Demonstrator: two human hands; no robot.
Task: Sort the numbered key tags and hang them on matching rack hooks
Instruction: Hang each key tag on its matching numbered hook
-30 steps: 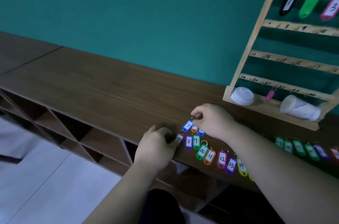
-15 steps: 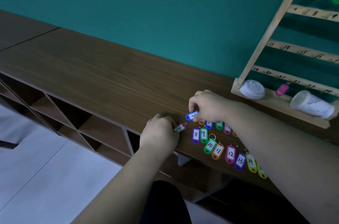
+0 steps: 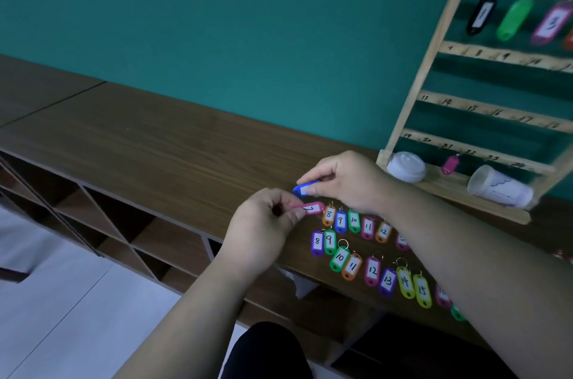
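My left hand (image 3: 263, 223) pinches a pink tag numbered 7 (image 3: 311, 209) just above the wooden counter (image 3: 139, 146). Above it, my right hand (image 3: 347, 181) pinches a blue tag (image 3: 304, 188) whose number is hidden. Two rows of coloured numbered tags (image 3: 356, 248) lie on the counter under my right forearm, starting at 8. The wooden rack (image 3: 434, 46) leans on the wall at the right, with a black tag 1 (image 3: 481, 15), a green tag (image 3: 514, 18) and a pink tag 3 (image 3: 552, 25) hanging on its top rail.
On the rack's base lie a white lid (image 3: 406, 167) and a toppled paper cup (image 3: 499, 187); a small pink tag (image 3: 450, 165) hangs from the lowest rail. Open cubbyholes (image 3: 102, 217) run under the counter. A teal wall stands behind.
Both hands have lifted their tags off the counter, the left one with the pink 7 and the right one with the blue tag. The camera has tilted up, showing the rack's top rail again.
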